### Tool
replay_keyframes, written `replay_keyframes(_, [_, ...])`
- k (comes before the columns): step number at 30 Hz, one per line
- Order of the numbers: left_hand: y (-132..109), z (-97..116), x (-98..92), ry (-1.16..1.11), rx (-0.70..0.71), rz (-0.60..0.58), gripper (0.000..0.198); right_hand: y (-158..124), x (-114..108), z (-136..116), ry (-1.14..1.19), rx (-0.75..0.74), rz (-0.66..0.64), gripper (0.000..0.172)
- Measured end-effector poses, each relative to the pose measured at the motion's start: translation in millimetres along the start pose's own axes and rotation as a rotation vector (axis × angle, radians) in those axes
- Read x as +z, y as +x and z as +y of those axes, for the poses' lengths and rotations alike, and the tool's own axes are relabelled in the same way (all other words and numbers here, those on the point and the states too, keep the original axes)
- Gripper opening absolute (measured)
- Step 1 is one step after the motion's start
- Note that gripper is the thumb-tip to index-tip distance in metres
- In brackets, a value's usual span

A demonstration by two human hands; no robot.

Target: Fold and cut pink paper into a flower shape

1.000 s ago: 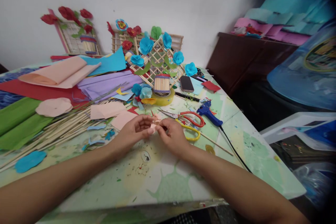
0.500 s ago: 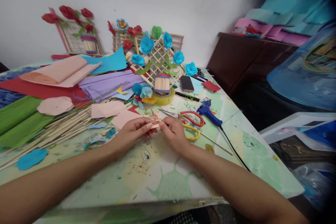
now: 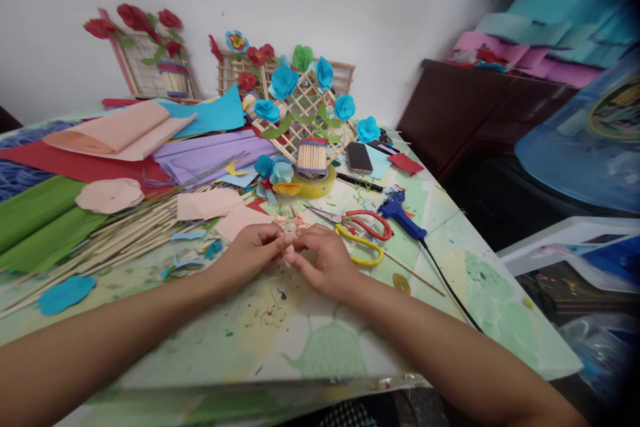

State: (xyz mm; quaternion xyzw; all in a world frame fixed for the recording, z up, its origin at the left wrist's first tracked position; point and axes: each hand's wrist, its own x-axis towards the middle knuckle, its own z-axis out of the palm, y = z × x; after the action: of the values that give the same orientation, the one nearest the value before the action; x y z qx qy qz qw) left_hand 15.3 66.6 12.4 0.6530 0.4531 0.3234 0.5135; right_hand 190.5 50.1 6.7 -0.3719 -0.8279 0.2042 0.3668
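Close together over the front middle of the table, my two hands meet at the fingertips. My left hand pinches a small peach paper strip, mostly hidden by the fingers. The curled fingers and thumb of my right hand close on the strip's other side. Just beyond the fingertips lie peach paper scraps. Scissors with red and yellow handles rest right of my right hand. Peach paper pieces lie beyond my left hand.
A blue glue gun with a black cord lies at right. Behind stand a stick lattice with blue paper flowers, a yellow tape roll and a phone. Thin sticks and green crepe paper cover the left.
The strip, stretched between both hands earlier, is now mostly covered by my fingers. My right hand has shifted slightly and its fingers are more curled. The whole view has moved a little.
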Motion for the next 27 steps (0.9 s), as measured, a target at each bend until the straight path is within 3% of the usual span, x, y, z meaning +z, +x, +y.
replay_keyframes(4, [-0.8, -0.5, -1.0, 0.047, -0.006, 0.009, 0.039, 1.3, 5.1, 3.1, 0.035, 0.012, 0.0, 0.021])
replay_keyframes(10, [-0.6, -1.6, -0.2, -0.073, -0.043, 0.0, 0.038, 1.4, 5.7, 2.4, 0.065, 0.114, 0.204, 0.017])
replay_keyframes(15, [3.1, -5.9, -0.9, -0.123, 0.03, -0.052, 0.026, 1.0, 6.3, 1.8, 0.02, 0.121, 0.262, 0.02])
replay_keyframes(22, [2.8, -4.8, -2.1, -0.054, 0.07, -0.108, 0.028, 0.3, 7.3, 3.0, 0.017, 0.01, 0.215, 0.017])
replay_keyframes(27, [4.1, -3.5, -1.1, -0.116, 0.065, -0.131, 0.027, 1.4, 7.2, 6.0, 0.112, 0.06, 0.186, 0.018])
